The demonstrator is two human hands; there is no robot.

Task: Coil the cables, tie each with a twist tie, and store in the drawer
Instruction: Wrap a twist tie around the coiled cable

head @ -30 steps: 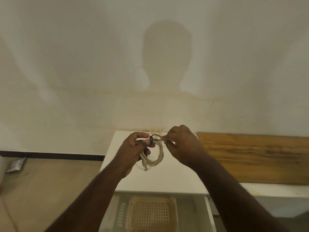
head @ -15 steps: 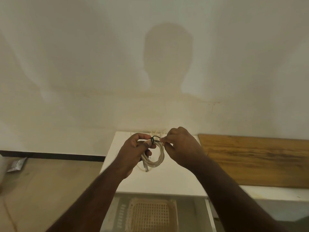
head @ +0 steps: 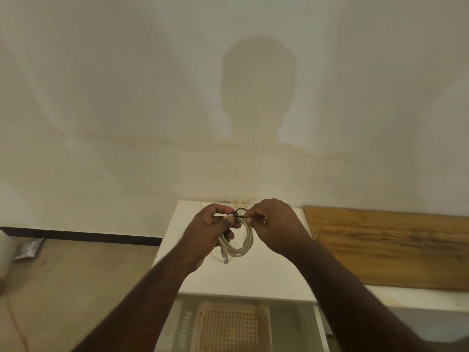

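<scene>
My left hand (head: 210,231) pinches the coil (head: 238,243); my right hand (head: 272,222) pinches the tie (head: 238,215). I'd twist snugly, keeping loops together.

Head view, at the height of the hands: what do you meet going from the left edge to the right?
Foil packet on the floor → left hand → black twist tie → coiled white cable → right hand → wooden board.

Both forearms extended forward, left hand (head: 206,231) and right hand (head: 275,224) close together, fingers curled, pinching.
</scene>
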